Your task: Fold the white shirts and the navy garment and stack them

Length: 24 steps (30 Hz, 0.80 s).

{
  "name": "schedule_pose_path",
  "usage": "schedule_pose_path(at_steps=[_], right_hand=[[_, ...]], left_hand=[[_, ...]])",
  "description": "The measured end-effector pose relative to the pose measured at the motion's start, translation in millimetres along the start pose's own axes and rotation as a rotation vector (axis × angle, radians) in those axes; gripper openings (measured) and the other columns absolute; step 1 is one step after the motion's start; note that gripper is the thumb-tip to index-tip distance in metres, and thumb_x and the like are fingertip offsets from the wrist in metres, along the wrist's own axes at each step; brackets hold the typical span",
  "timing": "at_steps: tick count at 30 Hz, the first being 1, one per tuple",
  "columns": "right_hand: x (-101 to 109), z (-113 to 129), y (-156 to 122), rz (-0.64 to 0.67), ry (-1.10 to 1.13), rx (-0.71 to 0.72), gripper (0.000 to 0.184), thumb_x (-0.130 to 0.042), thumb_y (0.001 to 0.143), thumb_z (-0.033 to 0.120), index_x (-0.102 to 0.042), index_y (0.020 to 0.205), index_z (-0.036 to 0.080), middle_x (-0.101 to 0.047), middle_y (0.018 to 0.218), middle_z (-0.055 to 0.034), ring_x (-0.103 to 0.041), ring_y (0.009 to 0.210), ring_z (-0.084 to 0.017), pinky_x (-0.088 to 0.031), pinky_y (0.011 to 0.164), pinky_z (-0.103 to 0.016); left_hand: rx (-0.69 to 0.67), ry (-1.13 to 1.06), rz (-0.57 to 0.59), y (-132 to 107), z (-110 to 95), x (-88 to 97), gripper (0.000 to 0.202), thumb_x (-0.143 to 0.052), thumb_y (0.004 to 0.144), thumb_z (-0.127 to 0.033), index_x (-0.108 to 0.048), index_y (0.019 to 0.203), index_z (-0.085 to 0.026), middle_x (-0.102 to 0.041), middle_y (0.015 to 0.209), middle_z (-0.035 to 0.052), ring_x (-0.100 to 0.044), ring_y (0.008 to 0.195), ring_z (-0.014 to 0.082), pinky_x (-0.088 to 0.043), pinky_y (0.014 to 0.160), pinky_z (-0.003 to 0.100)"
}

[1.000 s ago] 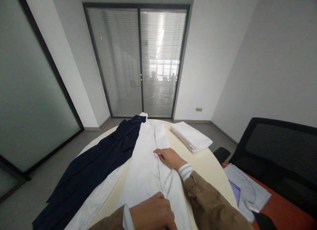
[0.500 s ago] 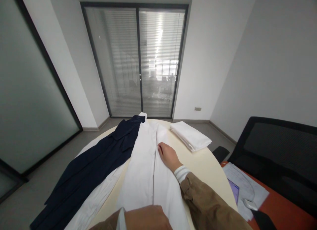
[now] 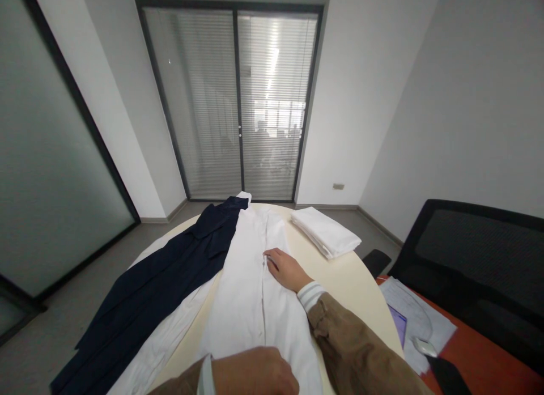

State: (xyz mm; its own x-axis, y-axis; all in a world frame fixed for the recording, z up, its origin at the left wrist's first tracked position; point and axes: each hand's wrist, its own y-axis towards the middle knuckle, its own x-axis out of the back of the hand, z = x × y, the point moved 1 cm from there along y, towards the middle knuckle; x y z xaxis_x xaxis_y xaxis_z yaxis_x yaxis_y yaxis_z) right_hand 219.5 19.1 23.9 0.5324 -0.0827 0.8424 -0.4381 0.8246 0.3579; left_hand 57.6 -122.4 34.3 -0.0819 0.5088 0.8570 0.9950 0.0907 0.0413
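Note:
A white button-front shirt (image 3: 242, 304) lies lengthwise on the round table, its placket running up the middle. My right hand (image 3: 285, 269), in a brown sleeve with a striped cuff, rests high on the placket, its fingertips seeming to pinch the fabric edge. My left hand (image 3: 255, 372) sits on the shirt's lower part at the bottom of the view, with its fingers partly cut off by the frame. Beside the shirt lies a navy garment (image 3: 165, 259), overlapping a second white garment (image 3: 164, 332). A folded white cloth stack (image 3: 325, 232) sits to the upper right of my right hand.
The cream round table (image 3: 344, 281) holds the garments, and its edge curves away on the right. To the right stand a black mesh chair (image 3: 476, 253) and an orange desk (image 3: 488, 349) with papers and a computer mouse (image 3: 424, 346). Glass doors with blinds stand ahead.
The shirt's placket lies straighter and flatter than a second ago. My right hand has shifted slightly left along it, and my left hand has moved a little along the shirt's lower part.

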Motion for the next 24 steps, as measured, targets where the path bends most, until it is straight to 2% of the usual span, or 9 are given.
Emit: schedule_pose_path(at_steps=[2, 3, 5, 8, 11, 16, 18, 21, 24], right_hand=[[2.4, -3.5, -2.2, 0.011, 0.056, 0.040, 0.034, -0.046, 0.094, 0.022, -0.055, 0.127, 0.020, -0.062, 0.122, -0.0098, -0.060, 0.110, -0.020, -0.046, 0.098, -0.035], [3.5, -4.9, -3.1, 0.019, 0.073, 0.063, 0.036, -0.048, 0.094, 0.022, -0.054, 0.129, 0.021, -0.062, 0.124, -0.0096, -0.059, 0.112, -0.021, -0.045, 0.100, -0.036], [5.0, -6.8, -4.4, 0.030, 0.086, 0.092, 0.039, -0.051, 0.092, 0.022, -0.053, 0.131, 0.021, -0.061, 0.125, -0.0099, -0.057, 0.115, -0.022, -0.044, 0.103, -0.038], [4.9, -7.8, -4.5, 0.021, 0.079, 0.093, 0.038, -0.051, 0.092, 0.021, -0.054, 0.130, 0.019, -0.061, 0.125, -0.0110, -0.057, 0.115, -0.022, -0.043, 0.104, -0.040], [3.0, -8.4, -3.8, 0.014, 0.078, 0.088, 0.037, -0.050, 0.092, 0.021, -0.054, 0.129, 0.019, -0.061, 0.124, -0.0112, -0.057, 0.115, -0.022, -0.044, 0.103, -0.040], [1.7, -11.1, -4.6, 0.010, 0.081, 0.090, 0.037, -0.051, 0.092, 0.021, -0.054, 0.129, 0.020, -0.061, 0.124, -0.0108, -0.057, 0.115, -0.022, -0.044, 0.103, -0.039], [1.9, -11.5, -5.1, 0.010, 0.078, 0.092, 0.037, -0.051, 0.092, 0.021, -0.054, 0.129, 0.019, -0.061, 0.124, -0.0106, -0.057, 0.114, -0.021, -0.044, 0.102, -0.038], [1.9, -10.9, -4.2, 0.002, 0.062, 0.088, 0.034, -0.050, 0.093, 0.021, -0.056, 0.127, 0.020, -0.061, 0.122, -0.0095, -0.058, 0.111, -0.020, -0.044, 0.100, -0.035], [2.0, -9.5, -0.4, -0.014, -0.021, 0.039, 0.027, -0.049, 0.094, 0.020, -0.062, 0.117, 0.022, -0.065, 0.110, -0.0079, -0.060, 0.102, -0.019, -0.045, 0.092, -0.032]], left_hand=[[0.014, -0.128, -0.151, -8.3, -7.2, 25.2, 0.013, -0.061, 0.076, -0.012, -0.064, 0.065, -0.018, -0.063, 0.074, -0.0001, -0.059, 0.070, 0.0129, -0.045, 0.069, 0.023], [0.056, -0.182, -0.243, -13.1, -8.6, 36.2, 0.014, -0.059, 0.073, -0.008, -0.066, 0.068, -0.018, -0.065, 0.085, 0.0011, -0.059, 0.076, 0.0124, -0.045, 0.072, 0.022], [0.098, -0.249, -0.315, -21.7, -7.5, 50.8, 0.025, -0.050, 0.066, 0.001, -0.066, 0.065, -0.018, -0.065, 0.102, 0.0009, -0.060, 0.087, 0.0116, -0.044, 0.080, 0.022], [0.226, -0.122, -0.372, -29.3, 2.1, 56.4, 0.026, -0.043, 0.063, 0.006, -0.054, 0.054, -0.016, -0.068, 0.092, -0.0012, -0.058, 0.089, 0.0126, -0.040, 0.086, 0.026], [0.324, 0.045, -0.351, -30.8, 8.9, 51.6, 0.028, -0.045, 0.061, 0.006, -0.057, 0.067, -0.018, -0.066, 0.084, -0.0006, -0.055, 0.092, 0.0157, -0.037, 0.087, 0.031], [0.263, 0.036, -0.233, -28.2, -3.9, 49.0, 0.049, -0.062, 0.059, -0.001, -0.067, 0.101, -0.027, -0.063, 0.107, 0.0004, -0.053, 0.104, 0.0199, -0.038, 0.089, 0.032], [0.210, 0.032, -0.203, -25.0, -10.8, 48.2, 0.041, -0.072, 0.065, -0.010, -0.070, 0.100, -0.032, -0.063, 0.108, -0.0009, -0.055, 0.103, 0.0204, -0.038, 0.090, 0.033], [0.123, -0.023, -0.125, -16.7, -13.1, 30.8, 0.006, -0.071, 0.080, -0.022, -0.072, 0.084, -0.026, -0.066, 0.087, -0.0013, -0.059, 0.084, 0.0152, -0.041, 0.079, 0.027], [0.158, -0.149, -0.083, -8.0, -5.0, -7.3, 0.013, -0.064, 0.088, -0.027, -0.069, 0.079, -0.020, -0.062, 0.070, -0.0013, -0.057, 0.066, 0.0121, -0.042, 0.062, 0.022]])
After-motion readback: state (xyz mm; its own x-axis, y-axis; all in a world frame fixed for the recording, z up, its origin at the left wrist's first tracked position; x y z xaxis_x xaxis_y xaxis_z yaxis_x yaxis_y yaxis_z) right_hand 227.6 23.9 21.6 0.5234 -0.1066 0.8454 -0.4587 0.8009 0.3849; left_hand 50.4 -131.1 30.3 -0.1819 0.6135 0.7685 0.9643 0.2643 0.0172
